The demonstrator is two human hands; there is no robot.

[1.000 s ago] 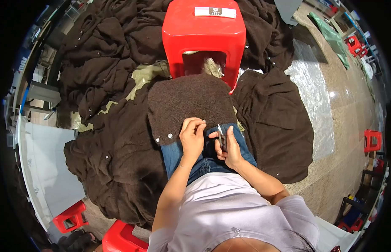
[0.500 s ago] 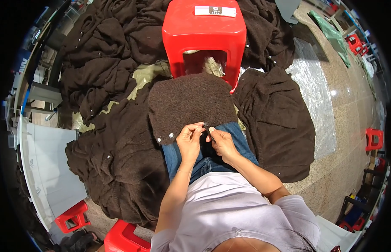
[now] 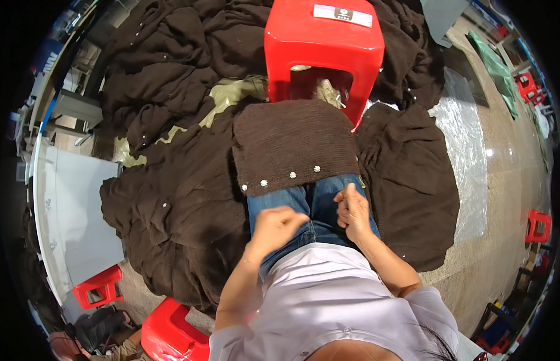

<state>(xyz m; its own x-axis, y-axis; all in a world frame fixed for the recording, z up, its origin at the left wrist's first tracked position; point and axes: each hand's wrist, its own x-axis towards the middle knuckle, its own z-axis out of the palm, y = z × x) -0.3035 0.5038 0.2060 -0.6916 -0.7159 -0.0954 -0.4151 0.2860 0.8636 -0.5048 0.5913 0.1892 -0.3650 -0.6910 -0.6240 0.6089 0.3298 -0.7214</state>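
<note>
A dark brown knitted garment (image 3: 295, 135) lies over my knees, on blue jeans. Along its near edge sit several sparkly round buttons (image 3: 292, 175). My left hand (image 3: 276, 228) is lifted over my left thigh, apart from the knit. Its fingers are curled together and blurred by motion, so anything pinched in them is hidden. Over my right thigh, my right hand (image 3: 356, 218) is closed around a small dark tool (image 3: 346, 203), mostly covered by the fingers and too small to name surely. Neither hand touches the garment.
A red plastic stool (image 3: 322, 42) stands just beyond my knees. Brown knit piles lie left (image 3: 177, 216), right (image 3: 412, 186) and behind the stool. Clear plastic sheeting (image 3: 463, 162) covers floor at right. A white panel (image 3: 81, 210) and another red stool (image 3: 174, 331) are at left.
Both hands have come away from the garment's edge toward me and apart, left hand leftward, right hand rightward. More buttons now show. The view has shifted slightly.
</note>
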